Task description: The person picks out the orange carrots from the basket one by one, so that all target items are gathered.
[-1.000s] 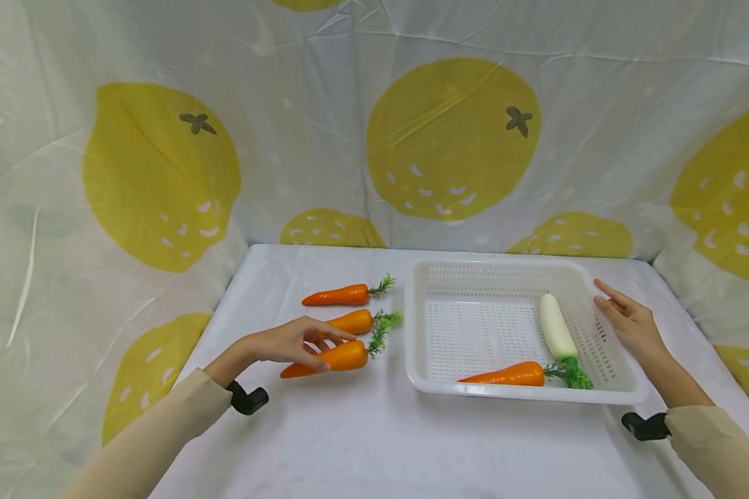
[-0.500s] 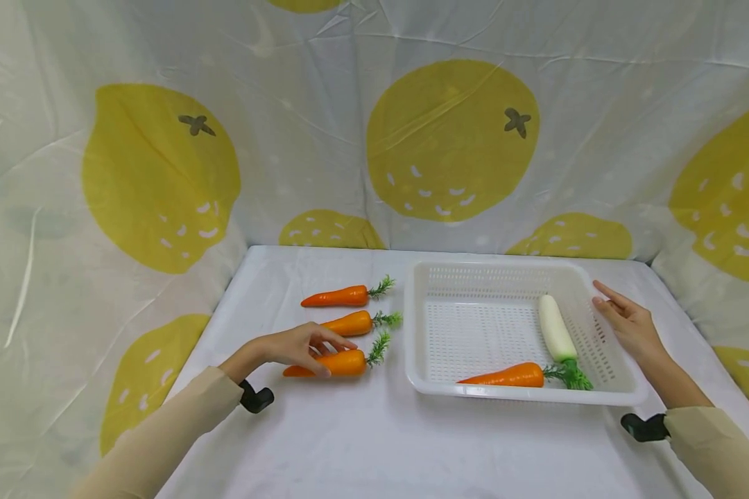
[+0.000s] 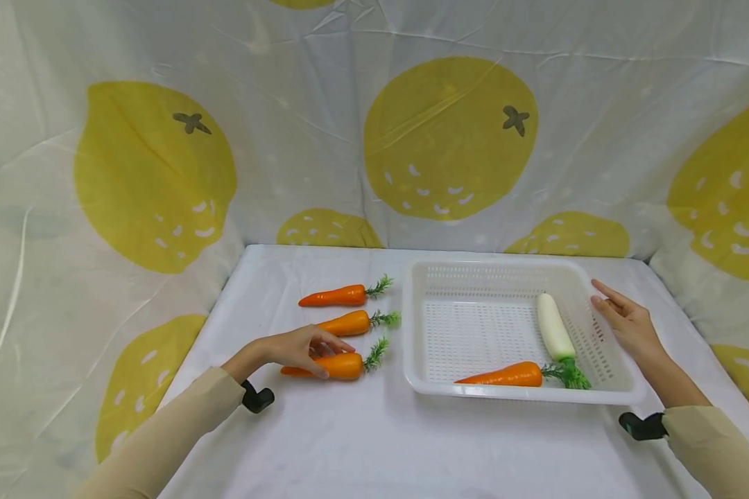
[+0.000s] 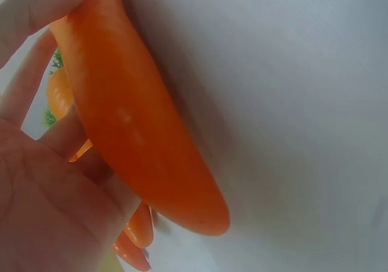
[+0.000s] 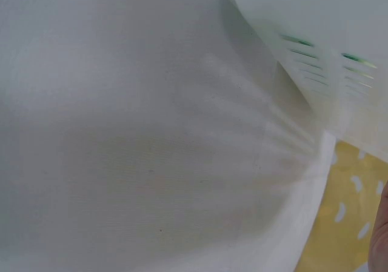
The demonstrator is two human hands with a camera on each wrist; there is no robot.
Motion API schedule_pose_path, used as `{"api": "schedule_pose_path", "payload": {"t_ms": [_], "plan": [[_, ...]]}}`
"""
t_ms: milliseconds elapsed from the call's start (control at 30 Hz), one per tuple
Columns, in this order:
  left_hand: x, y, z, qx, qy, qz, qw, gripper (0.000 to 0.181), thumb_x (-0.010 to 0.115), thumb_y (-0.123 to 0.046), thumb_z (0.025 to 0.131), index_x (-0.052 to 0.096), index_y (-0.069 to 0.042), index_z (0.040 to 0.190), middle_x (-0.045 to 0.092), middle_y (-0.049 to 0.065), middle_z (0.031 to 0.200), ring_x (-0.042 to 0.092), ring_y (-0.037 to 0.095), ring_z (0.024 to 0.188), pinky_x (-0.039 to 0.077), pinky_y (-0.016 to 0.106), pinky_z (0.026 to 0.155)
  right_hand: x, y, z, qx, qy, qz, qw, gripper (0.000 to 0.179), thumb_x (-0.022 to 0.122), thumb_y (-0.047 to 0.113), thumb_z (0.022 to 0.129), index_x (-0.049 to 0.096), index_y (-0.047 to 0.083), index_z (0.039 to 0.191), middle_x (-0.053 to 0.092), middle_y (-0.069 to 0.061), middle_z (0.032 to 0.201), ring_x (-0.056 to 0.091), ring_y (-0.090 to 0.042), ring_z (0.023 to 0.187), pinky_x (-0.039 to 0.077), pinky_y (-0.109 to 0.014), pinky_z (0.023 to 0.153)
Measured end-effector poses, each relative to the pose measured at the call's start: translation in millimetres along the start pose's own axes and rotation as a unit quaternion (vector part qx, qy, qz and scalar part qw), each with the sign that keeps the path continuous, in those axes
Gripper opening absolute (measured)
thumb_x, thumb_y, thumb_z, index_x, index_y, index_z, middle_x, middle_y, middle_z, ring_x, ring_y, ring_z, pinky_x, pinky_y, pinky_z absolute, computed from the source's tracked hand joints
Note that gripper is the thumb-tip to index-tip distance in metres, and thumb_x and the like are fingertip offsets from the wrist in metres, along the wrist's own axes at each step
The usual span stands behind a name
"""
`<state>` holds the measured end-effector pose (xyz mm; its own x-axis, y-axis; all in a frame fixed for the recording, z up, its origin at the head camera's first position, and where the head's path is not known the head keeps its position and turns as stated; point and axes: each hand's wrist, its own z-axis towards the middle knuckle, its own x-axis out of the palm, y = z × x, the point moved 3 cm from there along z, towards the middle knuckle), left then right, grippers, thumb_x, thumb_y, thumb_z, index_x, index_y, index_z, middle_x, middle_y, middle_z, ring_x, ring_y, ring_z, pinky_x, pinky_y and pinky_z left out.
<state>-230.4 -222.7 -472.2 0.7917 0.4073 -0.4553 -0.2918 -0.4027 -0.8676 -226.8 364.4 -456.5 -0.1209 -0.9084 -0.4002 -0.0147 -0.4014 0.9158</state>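
In the head view my left hand (image 3: 299, 348) holds the nearest of three orange carrots (image 3: 343, 365) on the left of the table, thumb on the near side and fingers over the far side. The left wrist view shows the thumb on this carrot (image 4: 130, 108), its tapered end pointing away from the fingers. Beyond it lie a second carrot (image 3: 349, 323) and a third carrot (image 3: 337, 296). My right hand (image 3: 629, 326) rests against the right rim of a white plastic basket (image 3: 412, 333), fingers extended. Inside that basket are a white radish (image 3: 555, 326) and another carrot (image 3: 512, 374).
A white cloth covers the table (image 3: 374, 436). Behind and beside it hangs a pale curtain (image 3: 299, 138) printed with yellow lemons. The basket takes up the right half of the table, near the carrots' leafy ends.
The nearest carrot has come slightly toward me, away from the second one, and its leafy end has dropped lower. My left hand moved with it. The right hand and basket have stayed put.
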Motion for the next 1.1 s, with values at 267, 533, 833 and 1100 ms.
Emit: {"api": "schedule_pose_path", "payload": {"t_ms": [267,533,833,1100], "plan": [[-0.7,-2.0,0.3,-0.010,-0.007,0.015,0.9998,0.052,0.078,-0.006,0.086,0.062,-0.005,0.135,0.064,0.008,0.127,0.058,0.030,0.107,0.051,0.039,0.092,0,1,-0.4,-0.003,-0.001,0.003,1.0000,0.057,0.059,0.033,0.102,0.040,0.017,0.153,0.061,0.021,0.082,0.058,0.005,0.072,0.051,-0.014,0.059],[0.3,-6.8,3.7,-0.015,-0.014,0.014,0.9997,0.054,0.079,-0.007,0.085,0.060,-0.002,0.135,0.065,0.009,0.125,0.058,0.029,0.107,0.052,0.039,0.091,-1,1,-0.1,-0.006,-0.002,0.007,1.0000,0.056,0.059,0.032,0.102,0.041,0.016,0.153,0.061,0.021,0.082,0.058,0.005,0.072,0.050,-0.014,0.059],[-1.2,-25.2,8.5,0.002,-0.022,0.006,0.9997,0.057,0.077,-0.007,0.086,0.056,0.001,0.139,0.063,0.014,0.125,0.061,0.031,0.107,0.051,0.049,0.094,0,0,0.5,-0.006,-0.004,0.002,1.0000,0.057,0.059,0.033,0.102,0.041,0.016,0.153,0.061,0.021,0.081,0.057,0.005,0.072,0.050,-0.014,0.058],[-4.1,-45.4,15.9,0.020,-0.027,0.018,0.9993,0.056,0.073,-0.010,0.090,0.054,-0.004,0.142,0.061,0.021,0.128,0.060,0.038,0.109,0.050,0.051,0.096,0,-1,0.8,-0.009,-0.002,0.006,0.9999,0.056,0.059,0.032,0.102,0.041,0.017,0.153,0.062,0.022,0.083,0.058,0.005,0.072,0.051,-0.015,0.058]]}}
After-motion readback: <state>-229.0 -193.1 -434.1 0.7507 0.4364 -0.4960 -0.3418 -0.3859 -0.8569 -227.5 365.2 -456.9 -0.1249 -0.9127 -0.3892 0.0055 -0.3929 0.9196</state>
